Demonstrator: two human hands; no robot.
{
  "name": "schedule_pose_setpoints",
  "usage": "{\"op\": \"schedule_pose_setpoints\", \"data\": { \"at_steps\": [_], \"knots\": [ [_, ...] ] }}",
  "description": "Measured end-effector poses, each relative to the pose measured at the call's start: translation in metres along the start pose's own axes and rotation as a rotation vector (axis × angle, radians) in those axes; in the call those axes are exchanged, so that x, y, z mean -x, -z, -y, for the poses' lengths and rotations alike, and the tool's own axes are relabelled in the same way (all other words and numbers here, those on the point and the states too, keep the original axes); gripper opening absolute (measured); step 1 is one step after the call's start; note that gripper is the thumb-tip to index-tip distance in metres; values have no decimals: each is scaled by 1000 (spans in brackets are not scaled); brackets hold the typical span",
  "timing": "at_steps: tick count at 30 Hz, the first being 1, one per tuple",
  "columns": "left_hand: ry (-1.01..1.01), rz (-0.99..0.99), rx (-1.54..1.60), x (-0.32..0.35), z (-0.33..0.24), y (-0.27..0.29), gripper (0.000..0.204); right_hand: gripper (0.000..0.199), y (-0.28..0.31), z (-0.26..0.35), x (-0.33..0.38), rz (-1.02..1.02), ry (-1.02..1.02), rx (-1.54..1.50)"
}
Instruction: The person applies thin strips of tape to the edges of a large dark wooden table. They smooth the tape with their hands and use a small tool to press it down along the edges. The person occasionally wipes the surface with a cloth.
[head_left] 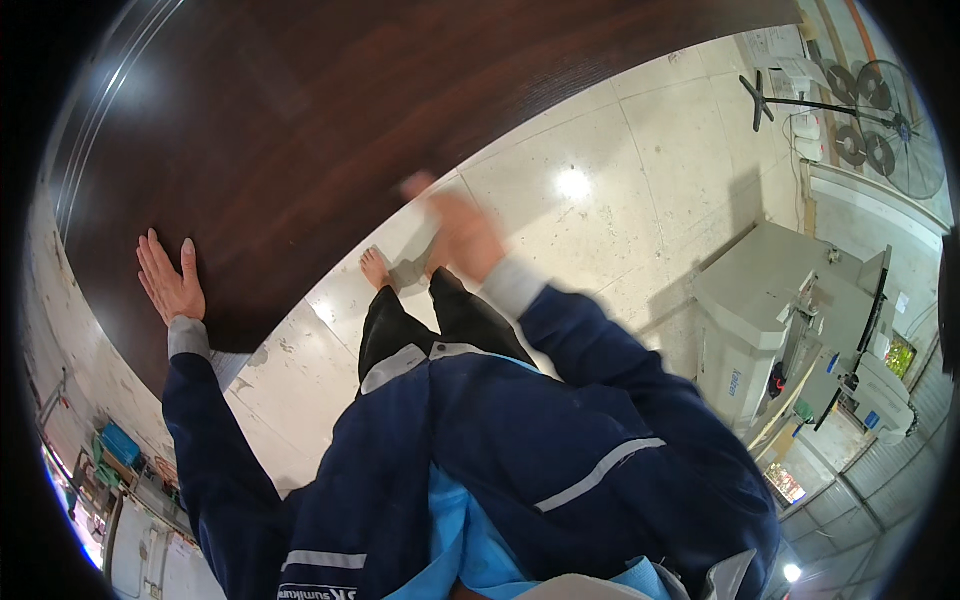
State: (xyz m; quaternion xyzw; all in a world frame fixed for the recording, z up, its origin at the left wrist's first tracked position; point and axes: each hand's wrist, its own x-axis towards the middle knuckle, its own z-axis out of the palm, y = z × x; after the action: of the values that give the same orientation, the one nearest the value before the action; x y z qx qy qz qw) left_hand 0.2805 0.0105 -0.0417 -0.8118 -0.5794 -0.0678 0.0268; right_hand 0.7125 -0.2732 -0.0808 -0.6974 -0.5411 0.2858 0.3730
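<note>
A large dark brown tabletop point(330, 110) with a wood-grain sheen fills the far left and middle. My left hand point(172, 285) rests flat on it near its left corner, fingers stretched out and holding nothing that I can see. My right hand point(462, 228) is off the near edge of the tabletop, above the pale floor. It is smeared by motion; its fingertips reach toward that edge, and whether they touch it or hold anything does not show.
Pale tiled floor point(590, 240) lies under my bare feet point(376, 268). To the right stands a bulky grey machine point(760, 290). Beyond it at the far right is a black pedestal fan point(900, 130). A blue container point(120, 443) and assorted clutter line the left side.
</note>
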Motion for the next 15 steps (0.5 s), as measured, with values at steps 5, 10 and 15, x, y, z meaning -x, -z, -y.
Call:
{"op": "schedule_pose_setpoints", "data": {
  "at_steps": [5,10,15],
  "knots": [
    [-27,-7,-20,-1,3,2,83,42,-3,35,-2,220,-117,248],
    [-9,0,-24,1,8,-4,85,48,117,-34,-68,-401,-254,443],
    [11,-5,-21,-1,3,-3,90,41,-70,53,7,-110,17,275]
  ]
}}
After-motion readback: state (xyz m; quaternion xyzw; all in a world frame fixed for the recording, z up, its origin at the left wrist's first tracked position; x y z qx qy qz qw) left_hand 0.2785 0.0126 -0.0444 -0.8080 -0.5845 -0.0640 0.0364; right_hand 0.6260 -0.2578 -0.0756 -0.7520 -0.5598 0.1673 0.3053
